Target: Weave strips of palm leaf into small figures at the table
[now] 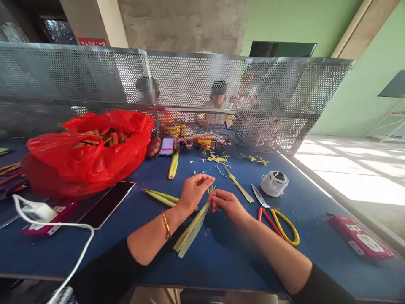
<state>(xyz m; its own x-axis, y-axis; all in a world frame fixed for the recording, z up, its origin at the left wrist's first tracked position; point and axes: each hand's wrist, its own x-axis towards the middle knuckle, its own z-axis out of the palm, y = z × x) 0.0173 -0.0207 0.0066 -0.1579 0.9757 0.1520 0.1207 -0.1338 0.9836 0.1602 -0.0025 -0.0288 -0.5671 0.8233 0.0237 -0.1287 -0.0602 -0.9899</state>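
Observation:
Above the blue table, both hands meet at the narrow top of a pale green husk-like leaf (pixel 192 231), whose wide split end points down toward me. My right hand (pixel 228 206) pinches the leaf near its thin tip. My left hand (pixel 195 192), with a gold bangle at the wrist, has its fingertips pressed together just above the frayed green ends; whatever is between them is too small to make out. Partly behind my left hand lies another green husk (pixel 161 196). To the right are a split leaf piece (pixel 238 184), scissors (pixel 274 217) with red and yellow handles, and a white thread spool (pixel 274 183).
A red plastic bag (pixel 91 164) of brownish pieces stands left, beside a dark tablet (pixel 109 202) and a white cable (pixel 85 245). Leaf scraps (pixel 217 158), a husk (pixel 173 165) and a phone (pixel 167 145) lie before a perforated metal screen (pixel 196 80). People sit behind it.

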